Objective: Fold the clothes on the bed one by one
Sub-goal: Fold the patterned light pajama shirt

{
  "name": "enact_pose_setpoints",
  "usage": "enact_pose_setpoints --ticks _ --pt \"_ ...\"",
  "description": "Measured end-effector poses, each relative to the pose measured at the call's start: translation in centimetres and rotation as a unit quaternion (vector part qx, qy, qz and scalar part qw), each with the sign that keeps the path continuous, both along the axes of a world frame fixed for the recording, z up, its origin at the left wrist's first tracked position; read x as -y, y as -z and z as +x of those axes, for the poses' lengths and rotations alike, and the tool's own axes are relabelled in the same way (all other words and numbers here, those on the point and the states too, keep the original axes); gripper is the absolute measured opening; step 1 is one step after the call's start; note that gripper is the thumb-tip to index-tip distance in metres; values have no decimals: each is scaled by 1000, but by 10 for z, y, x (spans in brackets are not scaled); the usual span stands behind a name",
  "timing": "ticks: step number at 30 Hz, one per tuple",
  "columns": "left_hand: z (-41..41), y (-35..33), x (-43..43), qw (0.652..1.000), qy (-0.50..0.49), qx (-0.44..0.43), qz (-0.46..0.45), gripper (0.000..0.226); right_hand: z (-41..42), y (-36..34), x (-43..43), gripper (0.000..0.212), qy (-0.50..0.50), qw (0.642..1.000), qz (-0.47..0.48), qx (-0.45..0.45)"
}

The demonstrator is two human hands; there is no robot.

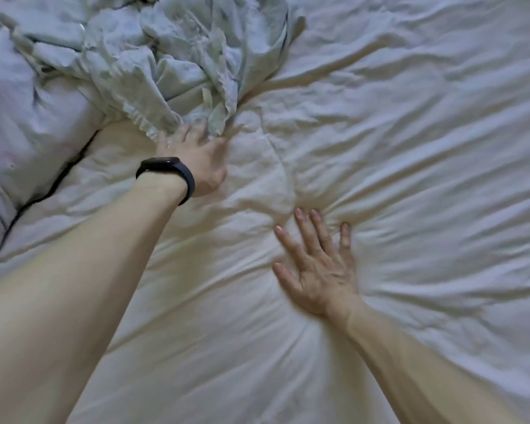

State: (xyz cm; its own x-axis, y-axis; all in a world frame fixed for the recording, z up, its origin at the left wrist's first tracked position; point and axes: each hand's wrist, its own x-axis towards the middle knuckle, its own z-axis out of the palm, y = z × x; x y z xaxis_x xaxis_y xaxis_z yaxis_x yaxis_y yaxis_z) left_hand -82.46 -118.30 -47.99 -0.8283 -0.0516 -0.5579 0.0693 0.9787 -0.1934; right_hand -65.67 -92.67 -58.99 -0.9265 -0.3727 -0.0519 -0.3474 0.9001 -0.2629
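Head view: crumpled pale-green garment (153, 53) lies at the bed's (410, 148) far-left corner. Left hand (196, 162) reaches its ruffled hem, fingers (182, 134) touching; grip cannot be told, blurred. Right hand (318, 270) flat, fingers spread wide, pressing the bed.

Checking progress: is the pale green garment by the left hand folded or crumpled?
Crumpled. The garment lies in a bunched heap of irregular creases, with no flat layers; the left hand touches its near edge.

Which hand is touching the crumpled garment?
The left hand, wearing the black wristband, touches the crumpled garment; the right hand lies flat on the sheet, apart from it.
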Motion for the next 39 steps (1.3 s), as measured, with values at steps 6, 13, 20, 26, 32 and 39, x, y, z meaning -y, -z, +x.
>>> enact_pose_setpoints --ticks 6,13,20,26,32,39 --pt "-10 -6 -18 979 -130 -92 124 23 -7 4 0 70 -2 1000 -14 -3" --pt "70 -110 -40 922 -259 -83 276 23 -31 -48 1 87 -20 952 58 299" --pt "170 -282 -70 652 -448 -102 603 23 30 -287 26 96 74 855 -308 410" --pt "250 -426 -83 495 -439 -91 744 19 107 -455 62 56 131 881 -416 183" --pt "340 -546 -61 446 -363 -126 809 23 165 -601 84 26 169 933 -316 32" --pt "403 -633 12 682 -178 -336 625 45 209 -722 86 18 83 928 -363 19"
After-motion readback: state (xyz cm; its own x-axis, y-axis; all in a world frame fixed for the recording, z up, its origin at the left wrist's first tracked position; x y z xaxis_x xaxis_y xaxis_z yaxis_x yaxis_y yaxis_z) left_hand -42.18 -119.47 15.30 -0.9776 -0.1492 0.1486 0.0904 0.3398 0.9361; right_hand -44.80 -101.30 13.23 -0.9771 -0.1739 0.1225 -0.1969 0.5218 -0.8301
